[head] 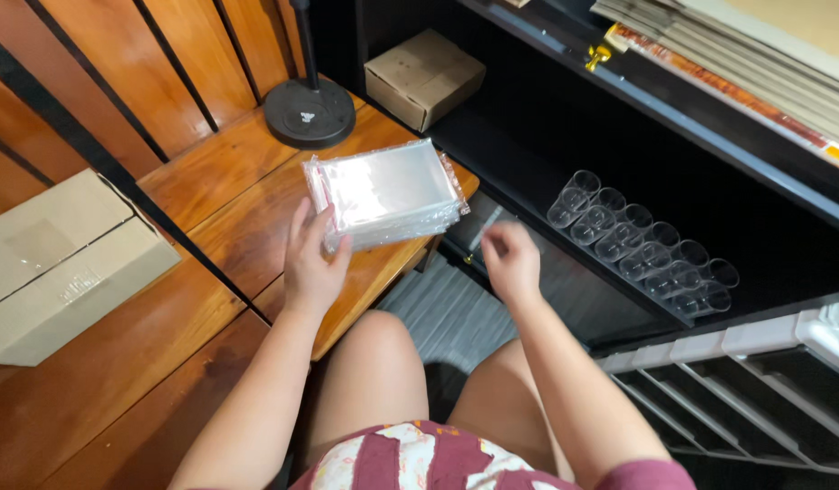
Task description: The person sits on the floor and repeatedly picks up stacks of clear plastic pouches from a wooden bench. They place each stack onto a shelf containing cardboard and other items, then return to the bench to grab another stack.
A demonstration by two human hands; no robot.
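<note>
The stack of clear plastic bags [388,192] is a flat, rectangular bundle of thin, glossy sleeves, see-through with a whitish sheen where light catches the top sheet. Its short edges look crinkled and show a faint reddish strip. The stack lies nearly level, tilted a little, with its long side running away from the left hand [312,263]. That hand grips it at the near left corner, thumb on top and fingers underneath. The rest of the bundle juts out beyond the fingertips, up and to the left of the right hand [510,261], which is apart from it.
</note>
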